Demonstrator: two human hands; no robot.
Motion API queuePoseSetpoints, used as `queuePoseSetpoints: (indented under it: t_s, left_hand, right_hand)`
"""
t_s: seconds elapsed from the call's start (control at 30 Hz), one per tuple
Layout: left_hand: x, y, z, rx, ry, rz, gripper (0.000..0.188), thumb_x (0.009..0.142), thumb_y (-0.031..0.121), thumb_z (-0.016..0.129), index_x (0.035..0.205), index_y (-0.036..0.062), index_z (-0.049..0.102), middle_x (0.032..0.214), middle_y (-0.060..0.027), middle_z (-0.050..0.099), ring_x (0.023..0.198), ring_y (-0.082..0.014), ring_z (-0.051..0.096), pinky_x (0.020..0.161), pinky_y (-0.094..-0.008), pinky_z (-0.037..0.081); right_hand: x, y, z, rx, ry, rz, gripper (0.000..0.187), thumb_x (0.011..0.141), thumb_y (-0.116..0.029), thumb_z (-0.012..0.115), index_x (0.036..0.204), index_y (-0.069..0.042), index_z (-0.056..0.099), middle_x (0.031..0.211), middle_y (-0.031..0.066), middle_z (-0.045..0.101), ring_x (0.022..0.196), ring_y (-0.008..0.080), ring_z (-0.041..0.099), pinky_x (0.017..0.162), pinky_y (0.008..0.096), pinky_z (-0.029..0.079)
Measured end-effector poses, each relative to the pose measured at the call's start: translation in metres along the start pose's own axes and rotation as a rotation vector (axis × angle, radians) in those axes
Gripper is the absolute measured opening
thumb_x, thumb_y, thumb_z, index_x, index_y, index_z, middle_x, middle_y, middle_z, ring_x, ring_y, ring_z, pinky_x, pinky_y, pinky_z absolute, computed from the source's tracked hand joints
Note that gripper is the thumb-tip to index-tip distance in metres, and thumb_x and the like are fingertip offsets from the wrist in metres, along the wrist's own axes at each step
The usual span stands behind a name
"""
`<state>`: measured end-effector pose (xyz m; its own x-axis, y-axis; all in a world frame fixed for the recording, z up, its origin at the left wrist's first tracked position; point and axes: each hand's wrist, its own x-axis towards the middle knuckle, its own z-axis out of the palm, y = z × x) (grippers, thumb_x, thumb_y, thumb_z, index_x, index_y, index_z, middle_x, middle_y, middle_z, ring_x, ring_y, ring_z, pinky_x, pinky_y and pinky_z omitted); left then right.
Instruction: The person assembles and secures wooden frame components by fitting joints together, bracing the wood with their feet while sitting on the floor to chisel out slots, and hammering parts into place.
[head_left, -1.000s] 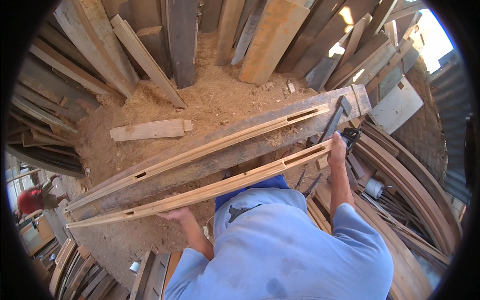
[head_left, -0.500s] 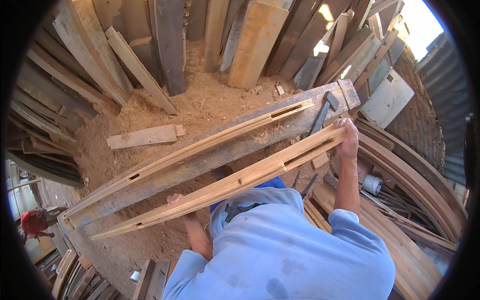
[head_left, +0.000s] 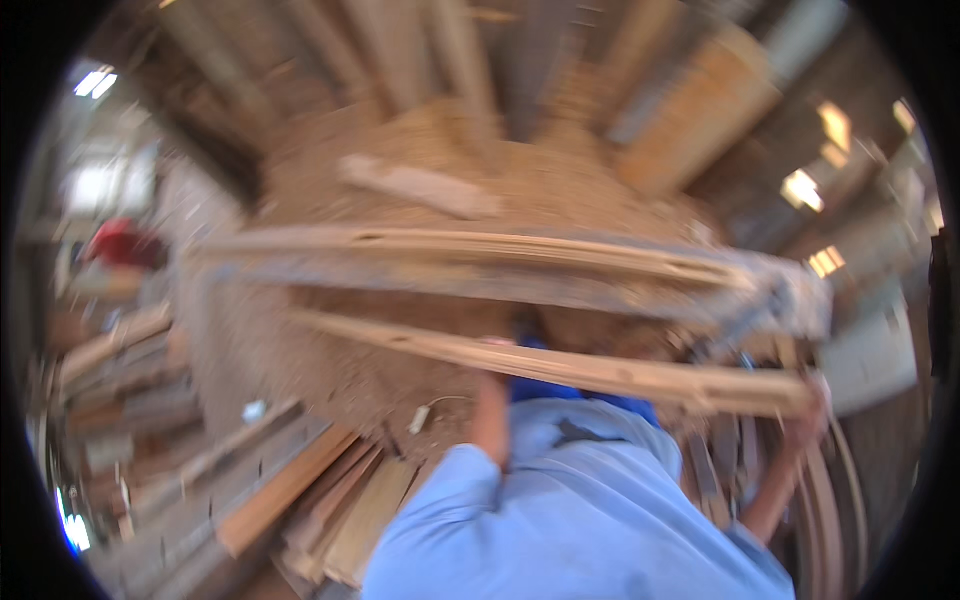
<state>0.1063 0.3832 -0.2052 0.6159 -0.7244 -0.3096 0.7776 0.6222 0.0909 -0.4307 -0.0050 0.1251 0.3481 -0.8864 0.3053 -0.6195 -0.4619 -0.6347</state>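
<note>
On the near side of the bench [head_left: 812, 312], a long wooden rail [head_left: 610, 375] is held clear of it, roughly alongside. The right hand [head_left: 818, 398] clasps the rail's right end; the left hand [head_left: 495, 344], blurred and partly covered by the rail, grasps it nearer the middle. A second rail [head_left: 500, 245] lies lengthwise on the bench, and a dark tool [head_left: 742, 322] rests at its right end, both taking up its top. Beyond the bench, a short pale board [head_left: 420, 187] lies on sawdust, with tall planks [head_left: 700, 105] standing farther off. A whitish panel [head_left: 882, 358] is past its right end; a person in red [head_left: 125, 245] is past its left end, and stacked lumber [head_left: 115, 370] fills the near left.

Compared with half a second ago, the view has turned: the bench crosses nearly level instead of rising rightward. The held rail's left tip now sits farther in from the bench's left end.
</note>
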Motion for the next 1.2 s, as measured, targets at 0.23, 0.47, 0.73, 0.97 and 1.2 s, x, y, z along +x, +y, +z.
queuePoseSetpoints:
  t_s: [0.23, 0.47, 0.73, 0.97, 1.2]
  left_hand:
    - [0.011, -0.036, 0.073, -0.161, 0.676, 0.046, 0.050, 0.092, 0.049, 0.048, 0.079, 0.0019, 0.059, 0.070, -0.0139, 0.058, 0.063, -0.0287, 0.058, 0.066, -0.0417, 0.054]
    - [0.022, -0.001, 0.037, -0.122, 0.650, -0.042, 0.075, 0.088, 0.075, 0.035, 0.077, 0.0055, 0.062, 0.069, -0.0112, 0.060, 0.066, -0.0275, 0.060, 0.067, -0.0397, 0.054]
    - [0.025, 0.051, 0.018, 0.061, 0.826, 0.081, 0.054, 0.092, 0.064, 0.045, 0.103, 0.0138, 0.060, 0.095, -0.0091, 0.059, 0.086, -0.0245, 0.056, 0.072, -0.0444, 0.050]
    - [-0.007, 0.101, -0.025, 0.853, 1.183, -0.134, 0.063, 0.095, 0.063, 0.044, 0.128, 0.0098, 0.054, 0.121, -0.0172, 0.057, 0.106, -0.0363, 0.055, 0.089, -0.0545, 0.047]
    - [-0.028, 0.009, 0.150, 2.529, -0.410, -0.282, 0.092, 0.074, 0.039, 0.079, 0.147, 0.0036, 0.036, 0.151, -0.0266, 0.037, 0.140, -0.0450, 0.032, 0.116, -0.0589, 0.021]
  right_hand:
    - [0.004, -0.026, -0.019, 0.881, 0.028, 0.582, 0.025, 0.103, -0.027, 0.053, 0.108, -0.003, 0.058, 0.102, 0.0050, 0.054, 0.103, 0.0179, 0.053, 0.102, 0.0363, 0.040]
    - [-0.038, -0.039, -0.005, 0.792, 0.111, 0.730, 0.027, 0.099, -0.029, 0.057, 0.109, -0.003, 0.060, 0.103, 0.0059, 0.058, 0.103, 0.0195, 0.057, 0.096, 0.0391, 0.048]
    - [-0.026, -0.164, 0.101, 0.598, 0.042, 0.999, 0.023, 0.094, -0.032, 0.065, 0.106, -0.013, 0.065, 0.100, 0.0008, 0.061, 0.092, 0.0149, 0.059, 0.076, 0.0344, 0.050]
    - [-0.098, -0.049, 0.107, 0.631, -0.100, 1.031, 0.023, 0.091, -0.035, 0.067, 0.096, -0.012, 0.064, 0.092, 0.0025, 0.063, 0.083, 0.0170, 0.061, 0.069, 0.0383, 0.050]
    - [-0.142, -0.036, 0.141, 0.658, -0.082, 1.054, 0.016, 0.091, -0.025, 0.061, 0.090, -0.009, 0.062, 0.081, -0.0037, 0.054, 0.076, 0.0081, 0.052, 0.071, 0.0256, 0.042]
